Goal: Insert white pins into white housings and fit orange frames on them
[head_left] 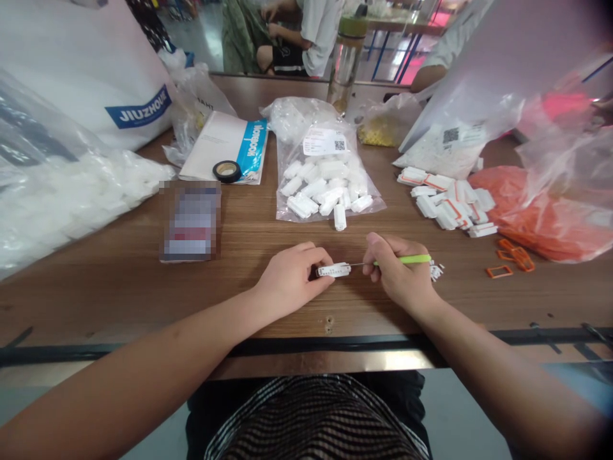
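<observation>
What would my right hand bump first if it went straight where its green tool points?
The white piece in your left hand. The tool in your right hand leads; it looks right up by the piece, maybe touching. Depth is unclear.

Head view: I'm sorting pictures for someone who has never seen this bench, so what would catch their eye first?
Probably the green-handled tool in the right hand, its thin shaft reaching toward the small white part in the left hand, near the center. Next might come the bag of orange pieces at the right, with loose orange frames before it, and the big white sack at the upper left.
</observation>
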Tool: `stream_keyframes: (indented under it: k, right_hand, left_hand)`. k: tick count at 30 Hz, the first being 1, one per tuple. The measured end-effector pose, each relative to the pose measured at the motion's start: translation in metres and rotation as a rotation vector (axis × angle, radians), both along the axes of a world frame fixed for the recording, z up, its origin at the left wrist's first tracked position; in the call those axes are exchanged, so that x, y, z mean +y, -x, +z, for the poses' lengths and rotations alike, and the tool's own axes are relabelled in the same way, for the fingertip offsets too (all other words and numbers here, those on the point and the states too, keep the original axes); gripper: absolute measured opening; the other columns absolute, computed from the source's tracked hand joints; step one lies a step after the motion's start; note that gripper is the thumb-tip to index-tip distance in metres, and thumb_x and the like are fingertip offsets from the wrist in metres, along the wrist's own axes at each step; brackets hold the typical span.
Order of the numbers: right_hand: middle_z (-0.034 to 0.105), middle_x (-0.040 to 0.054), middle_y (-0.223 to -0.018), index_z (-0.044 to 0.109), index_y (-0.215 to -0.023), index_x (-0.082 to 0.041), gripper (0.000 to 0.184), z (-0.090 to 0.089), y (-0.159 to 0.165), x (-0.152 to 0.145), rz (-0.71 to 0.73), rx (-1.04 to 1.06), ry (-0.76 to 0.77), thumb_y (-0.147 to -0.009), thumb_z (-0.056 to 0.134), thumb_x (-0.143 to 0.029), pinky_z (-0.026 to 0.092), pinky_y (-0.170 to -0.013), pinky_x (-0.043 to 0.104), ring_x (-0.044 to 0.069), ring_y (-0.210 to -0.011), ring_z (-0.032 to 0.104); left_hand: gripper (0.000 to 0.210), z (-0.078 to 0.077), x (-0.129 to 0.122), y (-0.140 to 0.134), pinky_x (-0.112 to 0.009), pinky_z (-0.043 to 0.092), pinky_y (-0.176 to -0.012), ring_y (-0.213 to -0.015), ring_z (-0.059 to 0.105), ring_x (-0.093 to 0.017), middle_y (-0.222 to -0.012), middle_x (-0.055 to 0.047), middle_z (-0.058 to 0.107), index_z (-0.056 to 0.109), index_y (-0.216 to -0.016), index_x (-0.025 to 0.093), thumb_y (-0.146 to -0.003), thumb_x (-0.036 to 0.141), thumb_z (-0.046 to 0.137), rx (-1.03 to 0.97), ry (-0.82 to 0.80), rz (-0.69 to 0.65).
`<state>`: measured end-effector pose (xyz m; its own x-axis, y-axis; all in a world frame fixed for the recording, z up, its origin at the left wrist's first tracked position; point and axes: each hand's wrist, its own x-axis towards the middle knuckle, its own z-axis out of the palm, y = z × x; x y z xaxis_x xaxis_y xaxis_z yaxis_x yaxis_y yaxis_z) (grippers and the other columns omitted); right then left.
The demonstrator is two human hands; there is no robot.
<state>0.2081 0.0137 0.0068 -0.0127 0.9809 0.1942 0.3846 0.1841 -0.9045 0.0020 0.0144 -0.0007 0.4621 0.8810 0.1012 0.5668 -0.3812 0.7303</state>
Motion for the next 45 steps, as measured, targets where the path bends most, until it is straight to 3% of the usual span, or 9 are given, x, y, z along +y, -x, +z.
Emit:
stream_keyframes:
  k: [12,21,45]
  right_hand:
    - [0.055,-0.0011,-0.051,0.052,-0.054,-0.019,0.045,0.018,0.006,0.0,0.183,-0.353,-0.154,-0.097,0.048,-0.03,0.037,-0.051,0.026,0.01,-0.048,0.05]
    - [0.057,-0.0022,-0.05,0.054,-0.052,-0.019,0.046,0.006,-0.001,-0.003,0.02,-0.071,-0.145,-0.097,0.051,-0.031,0.039,-0.046,0.024,0.008,-0.043,0.051]
    - [0.058,-0.0023,-0.05,0.055,-0.053,-0.018,0.046,0.004,0.004,-0.001,0.061,-0.094,-0.084,-0.097,0.051,-0.03,0.04,-0.046,0.022,0.007,-0.043,0.051]
  left_hand:
    - [0.008,0.0,0.0,-0.001,-0.028,0.037,-0.063,-0.066,0.05,-0.012,-0.077,0.002,0.056,0.069,-0.088,0.021,-0.081,0.024,0.069,0.008,0.009,0.005]
    - [0.009,-0.001,0.0,0.0,-0.028,0.035,-0.06,-0.063,0.048,-0.011,-0.074,0.003,0.053,0.07,-0.09,0.022,-0.081,0.024,0.068,0.004,0.008,0.01]
    - [0.009,0.0,0.0,0.0,-0.028,0.036,-0.061,-0.064,0.049,-0.011,-0.074,0.004,0.054,0.07,-0.09,0.023,-0.081,0.022,0.068,0.004,0.004,0.008]
